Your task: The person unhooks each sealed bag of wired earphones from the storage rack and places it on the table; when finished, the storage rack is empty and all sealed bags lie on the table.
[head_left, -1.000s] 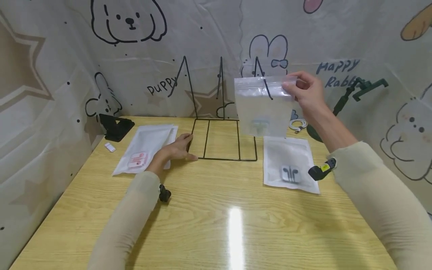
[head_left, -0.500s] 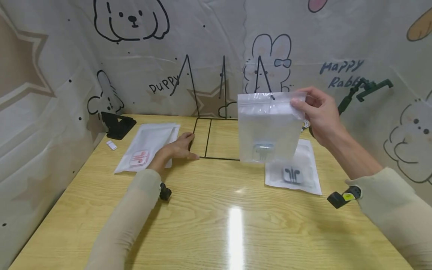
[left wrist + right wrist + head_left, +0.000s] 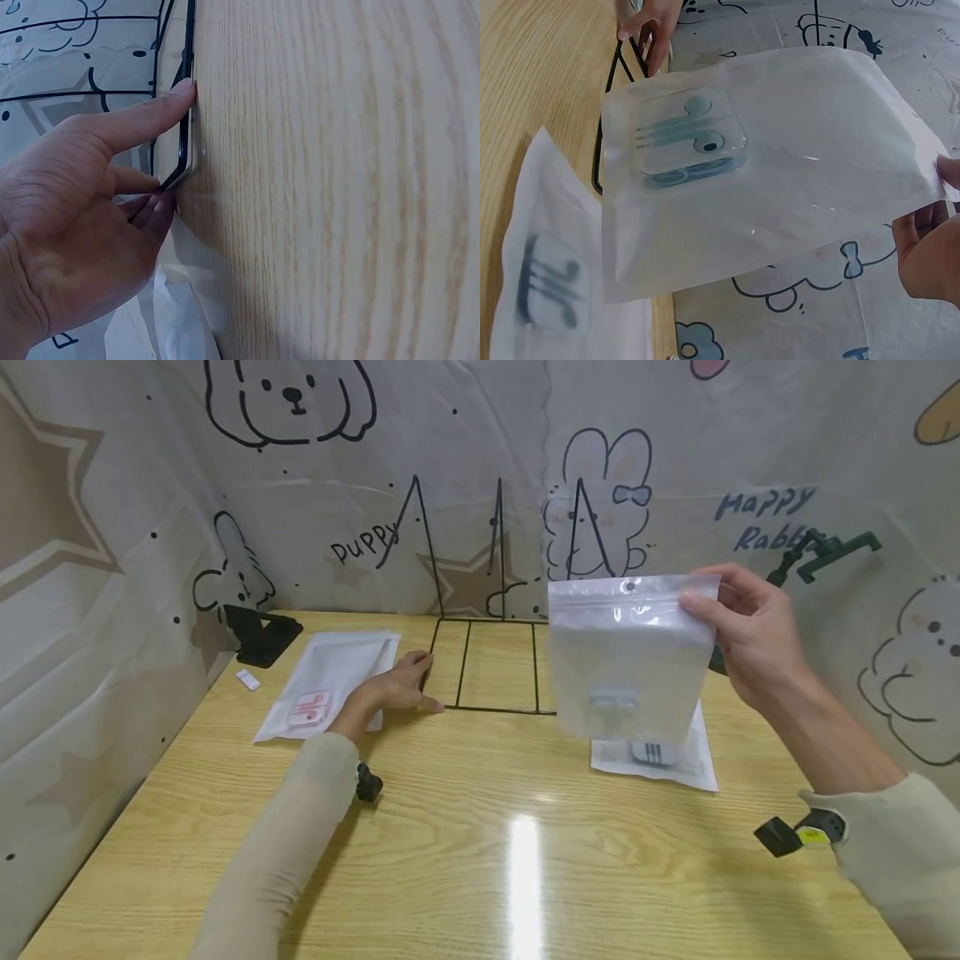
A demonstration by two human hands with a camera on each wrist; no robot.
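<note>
A white zip bag (image 3: 592, 643) with a clear case of blue-green earphones (image 3: 682, 139) is in the air at the right. My right hand (image 3: 765, 635) pinches its upper corner between thumb and fingers. The bag's hang hole shows close beside the tip of the right hook. At the back of the table stands a black wire rack (image 3: 498, 709) with three tall hooks, nothing hanging on them. My left hand (image 3: 393, 687) holds its front left corner, thumb on the front bar, other fingers curled at the side, as the left wrist view shows.
Another bag (image 3: 690, 768), with dark earphones, lies partly behind the raised one. To the left are bags with red earphones (image 3: 309, 709), a small white stick (image 3: 248, 680) and a black stand (image 3: 262, 635). A green holder (image 3: 840, 556) stands back right.
My right hand has drawn the bag down, right and nearer, off the right hook, whose tip earlier showed in front of it. My left hand has stayed on the rack.
</note>
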